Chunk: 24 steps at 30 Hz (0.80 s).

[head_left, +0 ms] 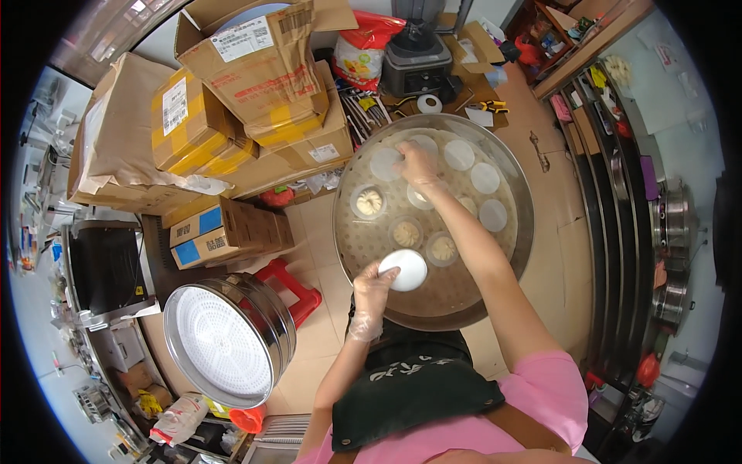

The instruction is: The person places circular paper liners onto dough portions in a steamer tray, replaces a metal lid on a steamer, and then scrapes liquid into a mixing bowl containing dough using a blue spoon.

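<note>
A wide round metal steamer tray (433, 304) with a dimpled base spreads out before me. Pleated white buns sit on round papers in it, among them one at the left (369, 203) and one nearer me (443, 249); my right forearm partly covers others. Bare paper rounds (485, 178) lie along the far and right side. My left hand (373, 292), in a clear plastic glove, grips a stack of white paper rounds (405, 271) over the tray's near left. At the far side, my right hand (417, 166) pinches the edge of a paper round (383, 165) lying on the base.
Cardboard boxes (205, 124) are piled at the far left. Behind the tray stand a dark grey appliance (417, 66) and pliers (493, 106). Stacked steamer tiers (224, 348) rest near a red stool (290, 290) at left. A dark rack (610, 232) stands at right.
</note>
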### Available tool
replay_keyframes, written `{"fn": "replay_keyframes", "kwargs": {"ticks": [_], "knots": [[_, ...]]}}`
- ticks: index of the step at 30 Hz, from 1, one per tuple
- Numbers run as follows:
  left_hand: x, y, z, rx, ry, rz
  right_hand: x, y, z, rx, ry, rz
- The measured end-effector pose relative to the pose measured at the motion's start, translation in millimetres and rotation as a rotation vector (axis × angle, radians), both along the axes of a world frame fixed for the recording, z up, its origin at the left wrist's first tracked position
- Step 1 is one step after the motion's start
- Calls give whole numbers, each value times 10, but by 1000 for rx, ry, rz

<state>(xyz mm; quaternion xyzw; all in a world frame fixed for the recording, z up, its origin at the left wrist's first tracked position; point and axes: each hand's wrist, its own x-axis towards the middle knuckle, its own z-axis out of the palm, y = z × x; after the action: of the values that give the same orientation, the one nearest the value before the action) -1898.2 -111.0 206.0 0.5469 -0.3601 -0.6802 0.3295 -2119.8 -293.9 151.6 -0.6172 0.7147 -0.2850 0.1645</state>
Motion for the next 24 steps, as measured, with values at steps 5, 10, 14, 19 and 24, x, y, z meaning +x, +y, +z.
{"fn": "replay_keyframes", "kwargs": {"ticks": [5, 10, 14, 19, 24], "knots": [[108, -1, -21, 29, 45, 2, -40, -370, -317, 51, 110, -3], [193, -84, -67, 29, 103, -6, -27, -474, -313, 288, 54, -57], [232, -179, -18, 30, 61, -82, -87, -409, -337, 219, 16, -78], [281, -239, 12, -3, 52, -136, -420, -248, -256, 88, -311, -346], [210, -295, 69, -9, 73, -153, -751, -173, -235, 257, 7, -528]]}}
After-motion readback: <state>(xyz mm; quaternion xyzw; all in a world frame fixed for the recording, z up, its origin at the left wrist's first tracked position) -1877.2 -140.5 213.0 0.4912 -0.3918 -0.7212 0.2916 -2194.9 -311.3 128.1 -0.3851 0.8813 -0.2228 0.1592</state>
